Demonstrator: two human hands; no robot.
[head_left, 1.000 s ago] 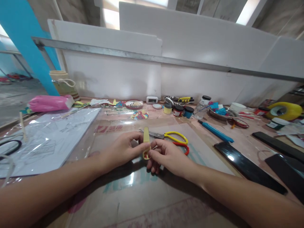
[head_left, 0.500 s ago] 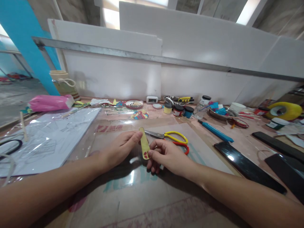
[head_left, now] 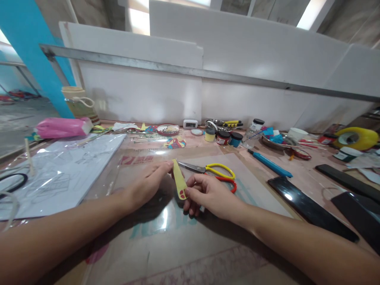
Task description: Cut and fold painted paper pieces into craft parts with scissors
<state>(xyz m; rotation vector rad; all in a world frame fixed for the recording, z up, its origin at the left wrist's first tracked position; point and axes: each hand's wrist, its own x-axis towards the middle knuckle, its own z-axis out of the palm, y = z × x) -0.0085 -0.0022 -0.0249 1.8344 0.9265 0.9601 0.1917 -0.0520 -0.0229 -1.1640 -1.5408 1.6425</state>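
Note:
A narrow yellow strip (head_left: 179, 180) with red marks at its lower end slants between my hands, above the plastic-covered tabletop. Its lower right edge is pinched between the thumb and fingers of my right hand (head_left: 212, 196). At the upper end, the fingertips of my left hand (head_left: 150, 182) press together along the strip's left edge; part of that grip is hidden. Just behind the strip lie scissors (head_left: 204, 169) with one yellow and one red handle, blades pointing left towards it.
Drawing sheets (head_left: 65, 170) under clear plastic lie at left, near a pink packet (head_left: 63, 128). Paint jars (head_left: 222, 138) and a small digital display (head_left: 190, 124) line the back. On the right are a blue cutter (head_left: 271, 164), a black phone (head_left: 311, 208) and yellow tape (head_left: 358, 137).
My left thumb has slid off the strip's face towards its upper left edge, and the strip's upper end has shifted slightly left. My right hand stays in place.

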